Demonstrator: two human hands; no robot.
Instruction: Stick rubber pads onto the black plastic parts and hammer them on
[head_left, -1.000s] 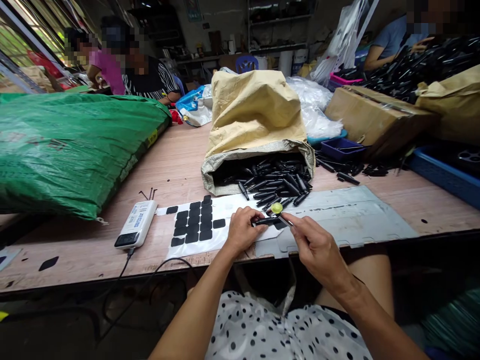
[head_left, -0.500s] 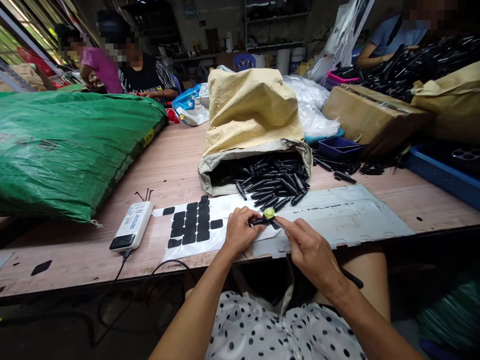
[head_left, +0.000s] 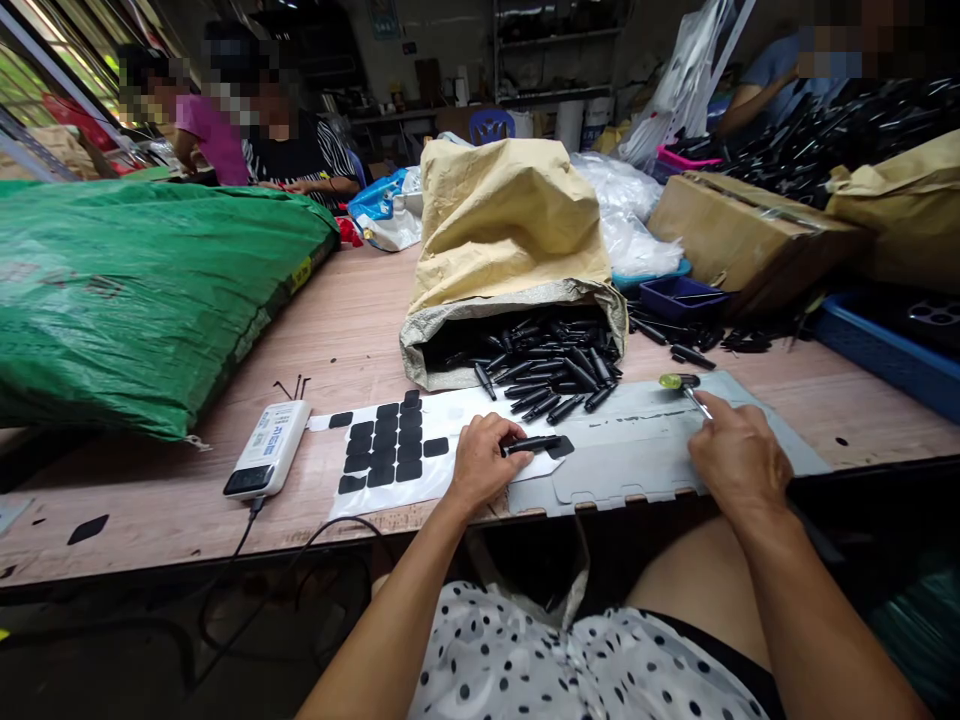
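Head view: left hand (head_left: 484, 455) pinching a black tube (head_left: 534, 444) at right end of white sheet (head_left: 436, 474). Right hand (head_left: 739, 455), well apart, wrapped round small hammer (head_left: 679, 382), its head over far side of grey board (head_left: 630, 455). Loose black pieces (head_left: 551, 375) farther off, at mouth of tan sack (head_left: 510, 225).

You can read no word or number for certain. The blue print (head_left: 264, 432) on the white device (head_left: 279, 470) is too small to make out. Left of the device and farther from you, the green sack (head_left: 172, 320) bears reddish marks (head_left: 67, 282) and a yellow label (head_left: 301, 273), both illegible.
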